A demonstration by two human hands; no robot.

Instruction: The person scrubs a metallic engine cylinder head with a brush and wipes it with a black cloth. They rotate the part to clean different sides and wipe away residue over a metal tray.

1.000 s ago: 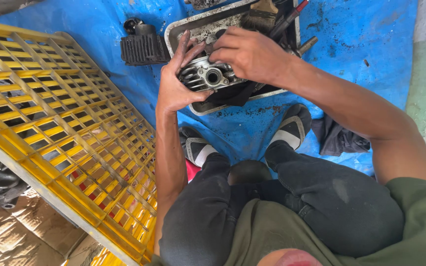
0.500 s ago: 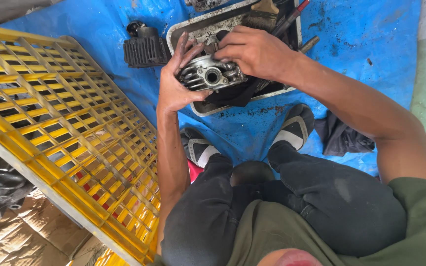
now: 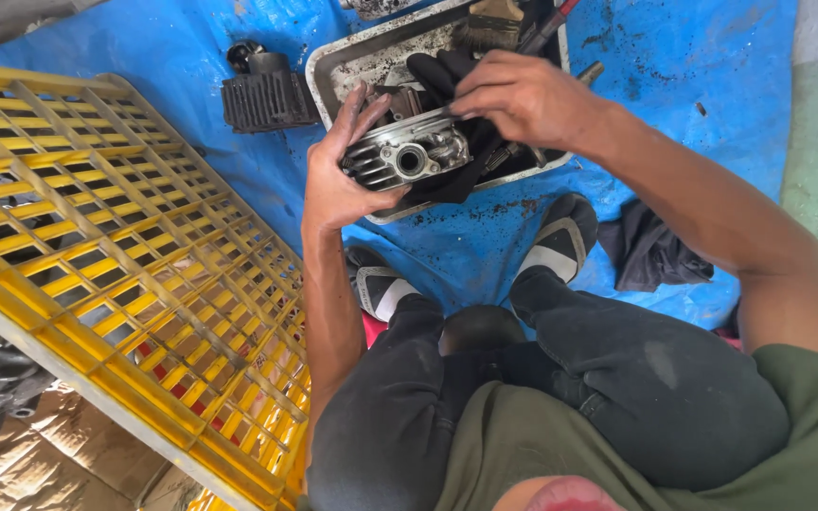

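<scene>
Grimy aluminium cyl head [image 3: 404, 156], finned w/ a round port facing the cam, sits cradled in the person's left hand [image 3: 338, 180], palm under one end, fingers curled up the side. It's held just above the shallow metal tray [image 3: 333, 71] on the blue tarp [image 3: 693, 114]. Right hand [image 3: 523, 99] is clamped on a black rag [image 3: 447, 76], pressing it onto the top/far side of the head. Vs a sec ago the grip hasn't rly changed; the right hand looks shifted a bit further over the top, so prob mid-wipe, not near done tbh, plenty of grime showing. Black finned cyl block [image 3: 267, 95] lies just left of the tray, yellow plastic crate [image 3: 97, 255] further left, another dark rag [image 3: 655, 255] by the right shoe.
</scene>
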